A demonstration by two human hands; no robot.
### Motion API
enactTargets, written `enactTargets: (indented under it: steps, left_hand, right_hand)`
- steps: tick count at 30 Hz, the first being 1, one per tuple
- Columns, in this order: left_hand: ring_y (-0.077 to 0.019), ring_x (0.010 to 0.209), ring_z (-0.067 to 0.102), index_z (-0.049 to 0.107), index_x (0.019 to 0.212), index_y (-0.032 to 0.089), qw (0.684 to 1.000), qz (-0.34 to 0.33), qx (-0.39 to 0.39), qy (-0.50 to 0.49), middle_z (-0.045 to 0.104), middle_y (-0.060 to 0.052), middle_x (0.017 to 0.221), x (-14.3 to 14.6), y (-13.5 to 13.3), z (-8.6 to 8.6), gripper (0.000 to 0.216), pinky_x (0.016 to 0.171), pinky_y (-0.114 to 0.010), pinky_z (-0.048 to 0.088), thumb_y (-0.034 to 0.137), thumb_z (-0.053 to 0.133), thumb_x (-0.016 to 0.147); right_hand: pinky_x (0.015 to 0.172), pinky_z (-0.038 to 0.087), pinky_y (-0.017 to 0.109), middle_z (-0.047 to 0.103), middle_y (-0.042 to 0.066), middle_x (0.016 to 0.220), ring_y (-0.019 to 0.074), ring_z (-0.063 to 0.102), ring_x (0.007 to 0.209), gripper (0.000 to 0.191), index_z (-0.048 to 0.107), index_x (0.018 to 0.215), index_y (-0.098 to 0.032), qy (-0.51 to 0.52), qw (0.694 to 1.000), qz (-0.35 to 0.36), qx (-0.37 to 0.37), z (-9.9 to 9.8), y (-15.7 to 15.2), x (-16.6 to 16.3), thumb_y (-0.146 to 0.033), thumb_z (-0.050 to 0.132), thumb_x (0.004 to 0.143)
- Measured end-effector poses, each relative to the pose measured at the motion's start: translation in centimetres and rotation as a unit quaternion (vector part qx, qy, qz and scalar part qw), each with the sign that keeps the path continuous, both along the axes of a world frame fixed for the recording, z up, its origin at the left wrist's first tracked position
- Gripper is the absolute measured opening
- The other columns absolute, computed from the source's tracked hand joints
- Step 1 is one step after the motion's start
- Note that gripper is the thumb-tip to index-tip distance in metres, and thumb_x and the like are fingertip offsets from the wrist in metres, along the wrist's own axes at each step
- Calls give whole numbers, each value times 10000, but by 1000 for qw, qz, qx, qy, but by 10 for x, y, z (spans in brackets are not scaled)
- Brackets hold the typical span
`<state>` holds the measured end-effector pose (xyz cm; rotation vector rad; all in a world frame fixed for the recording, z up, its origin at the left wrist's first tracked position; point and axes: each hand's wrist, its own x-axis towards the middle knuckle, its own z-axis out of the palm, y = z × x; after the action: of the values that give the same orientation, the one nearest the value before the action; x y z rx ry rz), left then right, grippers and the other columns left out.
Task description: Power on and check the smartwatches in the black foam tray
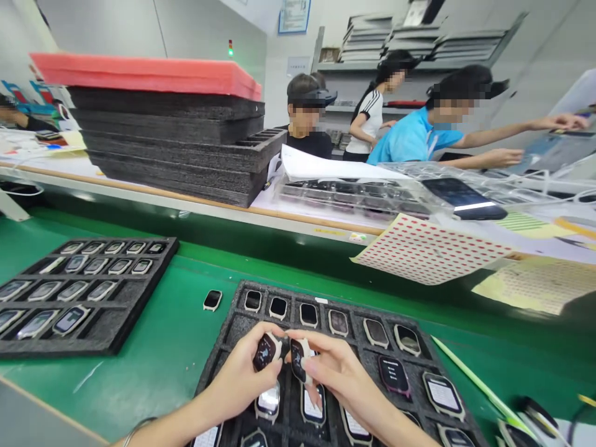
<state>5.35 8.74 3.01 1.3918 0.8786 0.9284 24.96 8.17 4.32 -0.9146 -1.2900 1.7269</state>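
My left hand (244, 372) is closed on a small smartwatch body (265, 351) with a lit screen. My right hand (333, 369) pinches a second watch body (298, 360) right beside it. Both hands hover over a black foam tray (233, 338) whose slots hold several more watch bodies, some with lit white screens. One loose watch body (212, 300) lies on the green mat left of that tray.
A second foam tray (107, 329) of watches sits at left on the green mat (162, 347). Behind stand a stack of black foam trays (172, 149) topped with red foam (139, 73), a red-dot sticker sheet (428, 251), and clear trays. Three people work across the bench.
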Motion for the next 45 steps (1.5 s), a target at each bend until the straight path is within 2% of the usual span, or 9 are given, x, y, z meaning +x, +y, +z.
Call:
enactTargets:
  steps: [5, 12, 23, 26, 29, 31, 34, 39, 45]
  left_hand:
    - [-211, 960, 580, 530, 1097, 205, 1000, -9, 5, -11, 632, -34, 970, -1, -2, -3, 299, 878, -299, 438, 139, 546, 806]
    - [-232, 961, 598, 574, 1074, 205, 1000, 13, 8, 3, 648, -49, 991, -2, -1, -5, 272, 845, -294, 469, 205, 595, 803]
    - [-245, 941, 613, 611, 1050, 211, 998, 68, -9, -2, 648, -46, 974, -4, -7, 1, 296, 842, -319, 492, 270, 673, 767]
    - [-210, 855, 618, 621, 1030, 212, 998, 65, -2, -1, 653, -40, 985, -4, -6, -1, 282, 760, -275, 500, 277, 690, 765]
    - [-144, 629, 561, 576, 1137, 206, 998, 51, -32, -2, 624, -24, 873, -3, -4, -1, 361, 570, -239, 471, 318, 668, 806]
    - [-119, 569, 514, 535, 1196, 193, 998, 35, -55, -20, 589, -10, 812, -3, -2, 2, 420, 518, -229, 451, 320, 663, 817]
    - [-159, 686, 582, 507, 1228, 171, 992, 13, -95, -78, 595, -29, 826, -5, 2, 5, 451, 583, -257, 495, 301, 650, 821]
    - [-218, 905, 648, 532, 1221, 179, 971, -12, -172, -168, 626, -97, 1077, -11, 7, 7, 395, 804, -362, 525, 212, 585, 831]
    - [-254, 939, 643, 548, 1202, 179, 958, -28, -214, -190, 608, -116, 1137, -15, 6, 7, 411, 787, -418, 554, 166, 574, 791]
  right_hand:
    - [435, 465, 209, 654, 69, 870, 85, 573, 455, 452, 679, 1184, -192, 10, 1000, -2, 9, 1, -2, 0, -377, 768, 781]
    - [416, 470, 197, 625, 18, 673, 99, 576, 435, 435, 678, 1151, -144, 34, 999, -4, -4, -3, -2, 0, -345, 776, 778]
    - [407, 494, 195, 682, 56, 832, 89, 597, 436, 464, 677, 1157, -156, 69, 998, 1, -8, -6, -6, -1, -322, 806, 743]
    - [422, 497, 200, 687, 59, 855, 91, 605, 447, 462, 671, 1165, -156, 68, 998, 0, -18, -7, -6, -1, -326, 797, 755]
    - [463, 515, 226, 682, 47, 795, 130, 647, 497, 497, 619, 1231, -159, 71, 997, 6, -38, -6, -6, -2, -354, 759, 795]
    - [506, 520, 238, 681, 48, 765, 160, 677, 562, 496, 589, 1251, -158, 79, 995, 11, -64, -4, -5, -2, -353, 733, 818]
    - [541, 503, 232, 685, 78, 876, 159, 681, 632, 421, 592, 1210, -165, 84, 992, 7, -91, 2, -3, 0, -320, 707, 836]
    - [528, 486, 217, 671, 85, 972, 135, 642, 651, 474, 540, 1287, -182, 43, 996, -22, -80, 7, 1, 3, -258, 684, 843]
    - [466, 481, 230, 695, 99, 987, 159, 655, 630, 573, 473, 1372, -182, -8, 999, -19, -35, 1, 3, 5, -239, 673, 839]
